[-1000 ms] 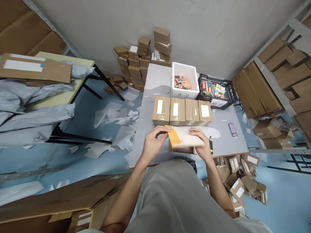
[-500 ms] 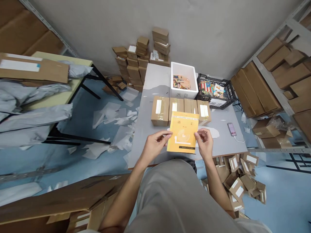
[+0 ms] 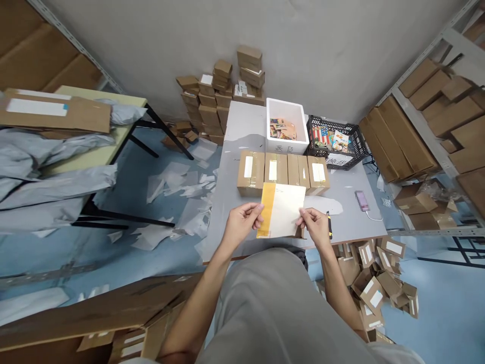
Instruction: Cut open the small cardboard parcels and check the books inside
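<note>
Up in front of me, above the near edge of the grey table, I hold a thin book. A pale, mostly blank side faces me, with a yellow strip down its left; whether this is the back cover or an inside page I cannot tell. My left hand pinches the left edge between thumb and fingers. On the opposite edge, my right hand is closed in a pinch. Several taped cardboard boxes stand in a row just behind the book. A black and yellow tool lies beside my right hand.
Behind the boxes stand a white foam bin and a black crate holding books. A phone with a cable lies at right. Loose cartons cover the floor at right, papers at left. Grey parcels load the yellow table.
The book's yellow printed front cover faced me earlier; now a pale side with a yellow strip does. My right hand has shifted slightly left and down, revealing the black and yellow tool.
</note>
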Motion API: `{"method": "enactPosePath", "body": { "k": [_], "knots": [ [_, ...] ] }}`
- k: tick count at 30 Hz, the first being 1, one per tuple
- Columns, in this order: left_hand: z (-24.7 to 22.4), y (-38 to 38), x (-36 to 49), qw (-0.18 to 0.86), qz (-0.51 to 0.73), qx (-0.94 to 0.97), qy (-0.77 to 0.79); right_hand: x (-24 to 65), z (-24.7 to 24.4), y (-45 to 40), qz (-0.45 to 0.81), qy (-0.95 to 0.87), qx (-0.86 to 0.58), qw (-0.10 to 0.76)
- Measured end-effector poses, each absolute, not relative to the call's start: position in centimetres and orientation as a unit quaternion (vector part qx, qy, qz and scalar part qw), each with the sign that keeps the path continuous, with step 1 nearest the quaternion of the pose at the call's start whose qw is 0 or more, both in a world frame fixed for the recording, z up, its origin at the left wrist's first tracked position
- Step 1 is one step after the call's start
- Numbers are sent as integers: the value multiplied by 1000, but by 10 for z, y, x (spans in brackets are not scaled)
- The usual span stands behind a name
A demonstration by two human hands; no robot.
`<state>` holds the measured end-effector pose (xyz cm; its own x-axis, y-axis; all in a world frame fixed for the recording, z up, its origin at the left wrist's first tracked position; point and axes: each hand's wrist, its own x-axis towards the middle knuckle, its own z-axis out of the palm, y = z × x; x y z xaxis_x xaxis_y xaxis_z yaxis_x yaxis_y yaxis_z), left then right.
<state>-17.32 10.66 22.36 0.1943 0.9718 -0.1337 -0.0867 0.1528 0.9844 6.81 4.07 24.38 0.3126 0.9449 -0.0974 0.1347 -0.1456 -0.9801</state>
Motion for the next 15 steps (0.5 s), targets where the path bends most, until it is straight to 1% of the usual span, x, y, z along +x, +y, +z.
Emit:
{"method": "enactPosePath", "body": {
  "k": [6,9,12,15],
  "knots": [
    [234,104,-179,528,483,536,448,66,245,40,410,-418,-623,518],
    [244,101,-179,461,500,595,428,67,239,45,435,-401,-614,522],
    [253,96,-167,391,511,658,392,58,224,61,464,-379,-587,545],
    [256,86,-137,313,491,736,346,44,208,78,444,-420,-547,572]
  ]
}}
